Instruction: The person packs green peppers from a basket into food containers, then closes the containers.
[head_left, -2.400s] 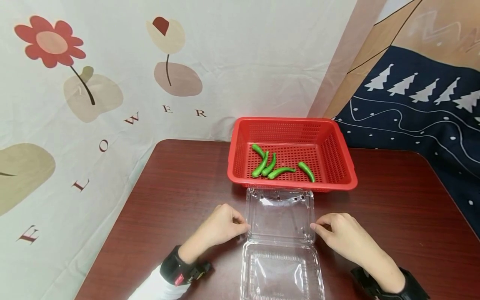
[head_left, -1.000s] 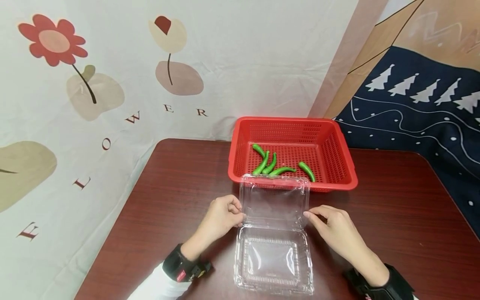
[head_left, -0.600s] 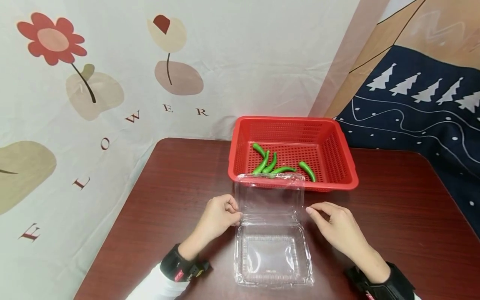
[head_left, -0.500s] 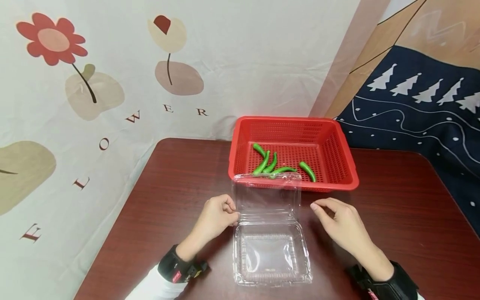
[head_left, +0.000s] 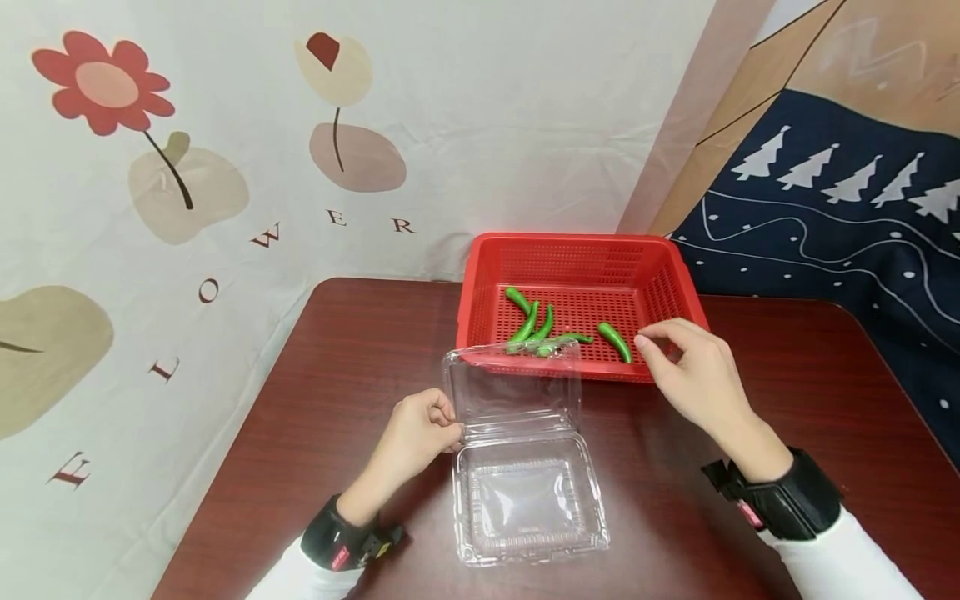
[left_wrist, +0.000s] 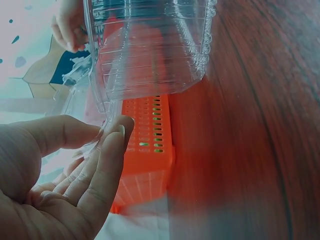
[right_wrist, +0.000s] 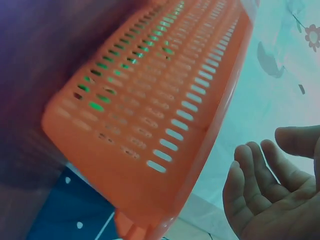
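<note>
A clear plastic clamshell box [head_left: 528, 500] stands with its lid raised near the table's middle. My left hand [head_left: 422, 429] pinches the box's left edge by the hinge; the left wrist view shows thumb and forefinger on the thin clear rim [left_wrist: 102, 117]. Over the front right rim of the red basket [head_left: 585, 367] hovers my right hand [head_left: 697, 375], holding nothing, fingers loosely bent. Several green chili peppers lie in the basket, one pepper [head_left: 615, 342] apart from the rest, just left of my right fingertips. The lid's top edge overlaps some peppers in the head view.
The dark red-brown wooden table [head_left: 337, 350] carries the basket at its back edge. Behind it hangs a pale printed cloth [head_left: 487, 108], with a navy tree-patterned cloth [head_left: 840, 217] at the right. Wrist cameras on black straps [head_left: 795, 500] sit on both arms.
The box has shifted left, and its lid has been raised against the basket's front. My right hand has let go of the box and moved up to the basket. My left hand keeps its pinch.
</note>
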